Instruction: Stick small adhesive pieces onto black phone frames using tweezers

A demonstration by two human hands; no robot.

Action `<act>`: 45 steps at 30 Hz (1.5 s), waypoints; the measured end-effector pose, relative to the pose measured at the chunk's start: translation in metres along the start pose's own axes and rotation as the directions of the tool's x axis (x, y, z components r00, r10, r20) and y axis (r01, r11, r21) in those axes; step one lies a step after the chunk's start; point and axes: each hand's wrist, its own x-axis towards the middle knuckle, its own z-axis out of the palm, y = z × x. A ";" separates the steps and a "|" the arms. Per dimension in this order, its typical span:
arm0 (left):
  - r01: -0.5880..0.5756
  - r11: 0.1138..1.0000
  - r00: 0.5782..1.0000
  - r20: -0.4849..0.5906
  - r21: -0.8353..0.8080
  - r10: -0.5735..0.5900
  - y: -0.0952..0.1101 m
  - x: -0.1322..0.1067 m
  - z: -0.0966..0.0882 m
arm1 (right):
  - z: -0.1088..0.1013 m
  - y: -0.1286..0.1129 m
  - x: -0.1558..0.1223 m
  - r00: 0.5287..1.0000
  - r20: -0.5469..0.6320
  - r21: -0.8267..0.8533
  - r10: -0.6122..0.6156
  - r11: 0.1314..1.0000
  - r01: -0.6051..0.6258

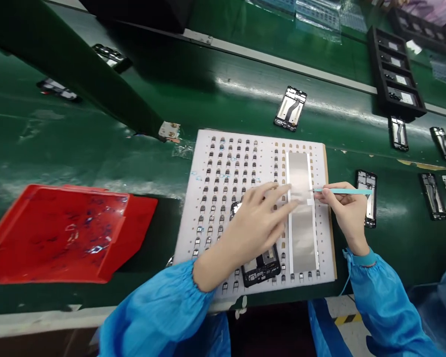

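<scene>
One slip of the pointed teal tool (pixel 351 191), pinched in the right grip (pixel 344 208), could scratch the silver strip (pixel 304 238) beside the spread left grip (pixel 262 218).

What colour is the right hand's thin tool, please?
The thin tool is light teal, in the head view.

A glossy green worktop (pixel 397 253) fills most of the frame. A white perforated board (pixel 188 223) lies on it at centre, slightly turned. At left sits a red plastic bin (pixel 134 223), its open side facing up. One phone frame (pixel 290 108) lies just above the board; a group of phone frames (pixel 433 197) is scattered at right, and two dark phone parts (pixel 57 89) rest at upper left.
</scene>
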 end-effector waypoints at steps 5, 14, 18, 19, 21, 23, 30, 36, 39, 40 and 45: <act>-0.111 0.993 0.982 0.148 -0.036 0.115 0.007 0.015 0.018 | -0.005 0.005 -0.009 0.992 0.122 0.008 0.037 0.999 -0.038; -0.076 0.996 0.981 0.174 -0.046 0.083 0.009 0.014 0.018 | -0.006 0.012 -0.012 0.990 0.131 0.033 0.060 0.997 -0.065; -0.069 0.997 0.980 0.185 -0.042 0.076 0.008 0.014 0.018 | -0.006 0.010 -0.012 0.987 0.145 0.027 0.072 0.997 -0.077; -0.070 0.997 0.980 0.185 -0.040 0.076 0.008 0.014 0.018 | -0.006 0.010 -0.011 0.986 0.149 0.029 0.073 0.997 -0.078; -0.073 0.997 0.981 0.178 -0.038 0.079 0.008 0.014 0.019 | -0.005 0.011 -0.011 0.986 0.152 0.028 0.074 0.996 -0.080; -0.074 0.996 0.982 0.172 -0.042 0.080 0.008 0.014 0.021 | -0.005 0.012 -0.011 0.987 0.142 0.028 0.070 0.997 -0.075; -0.035 0.987 0.994 0.094 -0.157 0.050 0.007 0.002 0.007 | 0.000 -0.011 -0.015 0.989 0.147 0.067 0.017 0.997 -0.028; 0.256 0.949 0.938 -0.190 -0.183 -0.290 -0.019 -0.038 -0.018 | 0.044 -0.032 -0.006 0.921 0.385 0.105 -0.061 0.994 0.022; 0.266 0.953 0.942 -0.173 -0.147 -0.289 -0.030 -0.047 -0.016 | 0.070 -0.026 0.000 0.891 0.453 0.126 -0.030 0.992 -0.031; 0.258 0.956 0.945 -0.169 -0.141 -0.280 -0.032 -0.048 -0.014 | 0.076 -0.023 0.002 0.886 0.464 0.126 -0.017 0.991 -0.047; 0.258 0.953 0.944 -0.171 -0.158 -0.284 -0.032 -0.045 -0.010 | 0.086 -0.014 0.002 0.889 0.457 0.084 0.023 0.994 -0.069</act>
